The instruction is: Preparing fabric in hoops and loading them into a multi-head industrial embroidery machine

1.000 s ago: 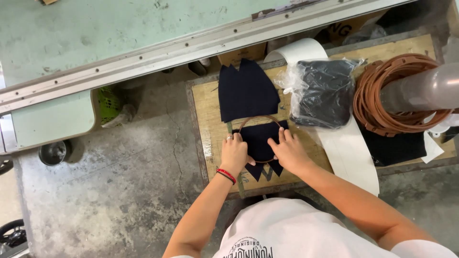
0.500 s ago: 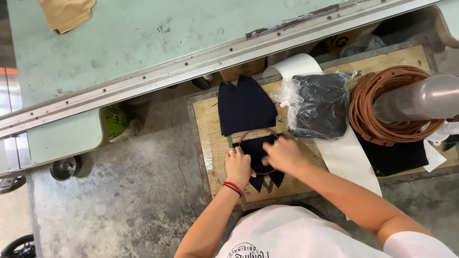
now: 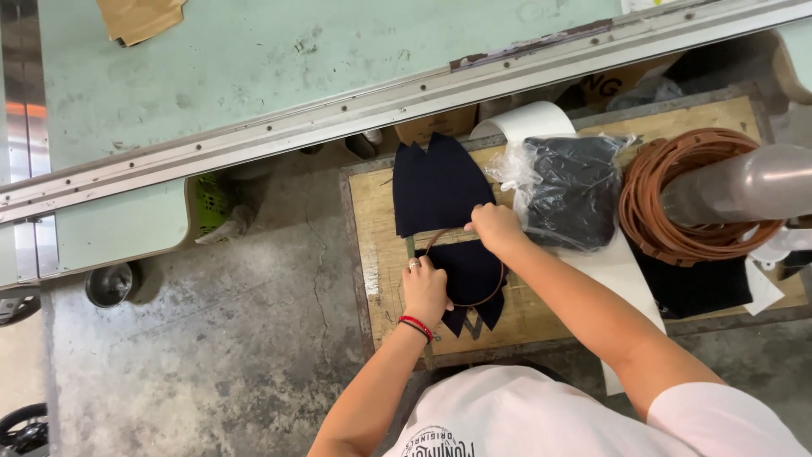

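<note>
While your left hand (image 3: 425,289) presses flat on the lower navy fabric piece (image 3: 470,279), your right hand (image 3: 495,227) pinches the thin brown ring (image 3: 463,269) at its top edge. The ring lies on that fabric, on the wooden board (image 3: 376,220). Just above lies a second navy piece (image 3: 433,182); to the right, a plastic bag of dark cloth (image 3: 571,190).

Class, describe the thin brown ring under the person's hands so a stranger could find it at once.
Start at the wooden board beside the green table. On its near dark fabric piece lies a brown ring, between both hands. Unlike the thick coil of brown rings further right, it is one single thin loop.
</note>
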